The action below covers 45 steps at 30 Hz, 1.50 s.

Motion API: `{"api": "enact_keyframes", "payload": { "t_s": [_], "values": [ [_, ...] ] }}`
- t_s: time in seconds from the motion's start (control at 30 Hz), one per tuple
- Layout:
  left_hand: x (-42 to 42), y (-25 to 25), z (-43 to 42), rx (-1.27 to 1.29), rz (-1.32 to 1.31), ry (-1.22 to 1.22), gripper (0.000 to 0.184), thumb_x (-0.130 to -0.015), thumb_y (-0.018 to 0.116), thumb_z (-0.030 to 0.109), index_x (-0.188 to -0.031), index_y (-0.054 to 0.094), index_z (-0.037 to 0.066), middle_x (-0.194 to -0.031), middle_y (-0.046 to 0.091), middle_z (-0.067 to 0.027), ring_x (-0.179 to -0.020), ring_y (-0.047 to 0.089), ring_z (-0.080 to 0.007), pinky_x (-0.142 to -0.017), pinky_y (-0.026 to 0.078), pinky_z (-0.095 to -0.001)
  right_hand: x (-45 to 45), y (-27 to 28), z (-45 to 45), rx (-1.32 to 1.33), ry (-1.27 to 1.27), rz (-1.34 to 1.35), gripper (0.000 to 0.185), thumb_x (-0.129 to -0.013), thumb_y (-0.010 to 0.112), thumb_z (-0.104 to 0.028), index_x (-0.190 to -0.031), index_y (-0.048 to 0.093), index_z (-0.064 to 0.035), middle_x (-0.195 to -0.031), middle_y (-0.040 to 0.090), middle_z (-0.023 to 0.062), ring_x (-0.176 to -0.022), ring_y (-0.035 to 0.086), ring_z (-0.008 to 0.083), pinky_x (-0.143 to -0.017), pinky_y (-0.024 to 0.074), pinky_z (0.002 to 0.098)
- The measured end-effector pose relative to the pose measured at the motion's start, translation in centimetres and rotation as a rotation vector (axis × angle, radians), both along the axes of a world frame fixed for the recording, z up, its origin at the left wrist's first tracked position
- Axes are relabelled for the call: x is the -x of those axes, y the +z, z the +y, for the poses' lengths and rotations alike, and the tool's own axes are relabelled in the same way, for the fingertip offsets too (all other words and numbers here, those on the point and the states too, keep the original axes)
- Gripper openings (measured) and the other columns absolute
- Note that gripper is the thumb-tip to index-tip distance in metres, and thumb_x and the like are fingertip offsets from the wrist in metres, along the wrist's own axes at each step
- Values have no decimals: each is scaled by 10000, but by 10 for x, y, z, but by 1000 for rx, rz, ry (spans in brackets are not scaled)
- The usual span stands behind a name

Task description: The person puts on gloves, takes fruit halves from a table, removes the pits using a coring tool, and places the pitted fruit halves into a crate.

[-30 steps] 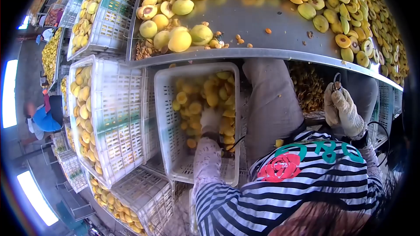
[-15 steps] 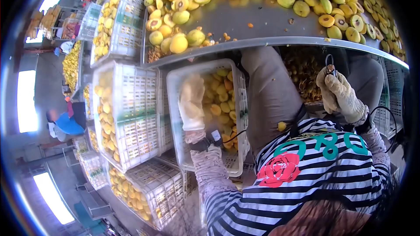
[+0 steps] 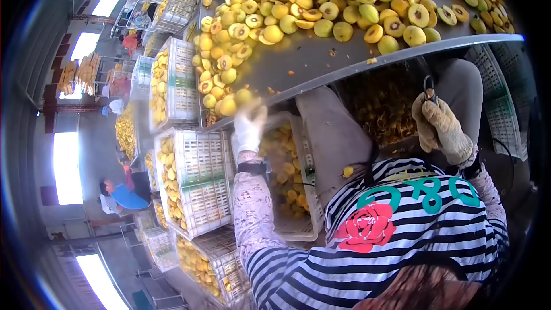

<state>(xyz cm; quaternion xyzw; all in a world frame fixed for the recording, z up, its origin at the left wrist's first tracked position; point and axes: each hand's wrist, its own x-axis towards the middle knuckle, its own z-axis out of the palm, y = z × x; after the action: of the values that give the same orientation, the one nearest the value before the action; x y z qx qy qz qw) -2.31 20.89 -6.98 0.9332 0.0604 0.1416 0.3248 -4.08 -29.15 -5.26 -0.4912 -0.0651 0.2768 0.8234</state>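
Observation:
My left hand point(image 3: 251, 126), in a pale glove, is at the near-left edge of the metal table point(image 3: 321, 76), its fingertips beside a yellow fruit point(image 3: 244, 97). Motion smears its fingers, so whether they grip the fruit cannot be told. Below it stands a white crate point(image 3: 314, 209) holding yellow fruit halves. Over my lap, my right hand point(image 3: 439, 123), in a knobbly cream glove, is closed on a small tool with a metal loop point(image 3: 428, 82) pointing up; its handle is mostly hidden. Halved yellow-green fruit point(image 3: 270, 8), like peaches or apricots, is heaped across the table.
White slatted crates of fruit point(image 3: 198, 181) are stacked at my left. Dark fruit scraps point(image 3: 373, 106) lie between my knees. Another crate point(image 3: 498, 100) stands at the right. A co-worker in blue point(image 3: 129, 196) is farther off on the left.
My left hand has gone from inside the white crate up to the table's edge. My right hand keeps its hold on the looped tool. The view has shifted and turned somewhat.

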Motion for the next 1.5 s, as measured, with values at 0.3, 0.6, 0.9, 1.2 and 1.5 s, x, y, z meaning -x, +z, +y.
{"api": "enact_keyframes", "payload": {
  "t_s": [0.3,0.6,0.9,1.2,1.5],
  "values": [
    [178,-95,-46,-46,1275,-367,476,-902,671,278,-1275,628,-15,-1274,664,-236,-1127,648,-372,-931,532,-435,-4,-15,-15,-80,47,48,376,-1032,568,-449,-980,554,-77,-523,500,-10,-364,433,97,-383,396,252],
    [189,115,-204,-8,985,-172,298,-910,629,299,-1067,734,69,-962,724,-177,-885,717,-327,-777,549,-413,-5,-8,-3,-65,152,199,299,-1028,574,-349,-940,548,-65,-551,469,-8,-404,393,93,-400,333,242],
    [84,0,-249,635,315,-134,562,-953,641,50,-1486,462,46,-1346,606,-88,-956,579,-97,-804,491,-211,15,6,-64,-250,-177,11,333,-1049,530,-387,-968,558,-65,-580,494,-12,-459,451,90,-462,391,244],
    [-34,192,-215,919,-20,-501,392,-1050,519,277,-1327,587,8,-1272,666,-140,-1168,655,-270,-1014,562,-424,-2,19,-86,-852,-117,49,456,-1073,431,-490,-968,603,-81,-549,395,-66,-370,309,58,-390,336,246],
    [-160,161,-159,73,-450,-113,276,-941,709,144,-1188,677,25,-1131,701,-97,-1067,653,-171,-927,524,-316,-79,28,-50,-381,-244,336,294,-1057,526,-390,-976,573,-111,-617,415,-72,-452,392,69,-444,349,265]
  ]
}}
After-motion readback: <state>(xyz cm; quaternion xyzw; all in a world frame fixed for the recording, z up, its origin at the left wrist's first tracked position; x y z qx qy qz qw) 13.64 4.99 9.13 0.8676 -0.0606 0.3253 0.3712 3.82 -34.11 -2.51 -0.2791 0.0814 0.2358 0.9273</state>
